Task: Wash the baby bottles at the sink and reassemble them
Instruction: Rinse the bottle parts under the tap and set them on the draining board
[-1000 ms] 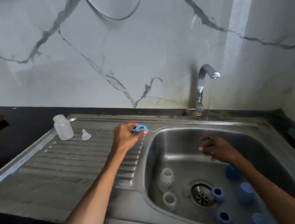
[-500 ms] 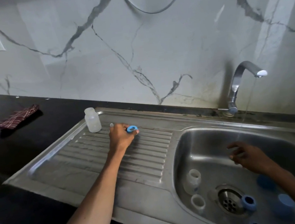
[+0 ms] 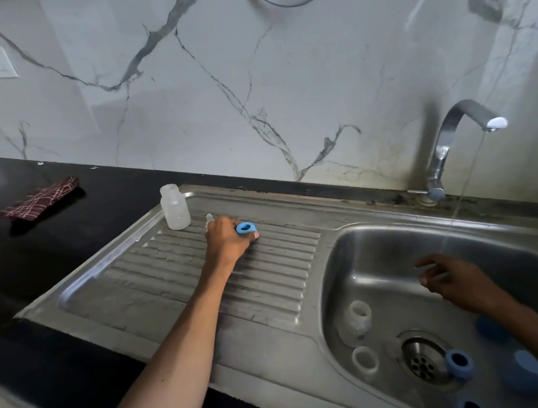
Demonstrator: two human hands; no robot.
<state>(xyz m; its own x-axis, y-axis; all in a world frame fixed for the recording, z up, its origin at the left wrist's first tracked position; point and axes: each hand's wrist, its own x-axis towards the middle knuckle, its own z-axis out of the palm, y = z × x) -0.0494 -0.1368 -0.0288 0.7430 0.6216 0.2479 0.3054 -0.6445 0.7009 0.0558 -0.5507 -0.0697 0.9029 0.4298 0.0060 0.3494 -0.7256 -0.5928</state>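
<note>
On the far left of the black counter [image 3: 48, 265] lies a folded checked cloth [image 3: 38, 200], dark red with pale lines. Next, a translucent plastic bottle [image 3: 175, 207] stands upright and capless at the back corner of the ribbed steel drainboard [image 3: 155, 279], with a small clear teat [image 3: 209, 218] just beside it. Your left hand [image 3: 228, 239] reaches out over the ribs, arm nearly straight, fingers curled round a blue ring collar [image 3: 246, 228], its knuckles partly covering the teat. Right of the drainboard, the steel sink basin [image 3: 369, 259] holds 2 more clear bottles [image 3: 359, 318], both open, one with its mouth facing up near the drain [image 3: 422, 363]. A blue collar [image 3: 459, 363] sits at the drain's edge, with more blue caps [image 3: 526, 368] further right, partly hidden by your forearm. Your right hand [image 3: 457, 282] hovers inside the basin, fingers loosely spread and holding nothing. Above it, the curved chrome tap [image 3: 455, 133] runs a thin stream of water.
</note>
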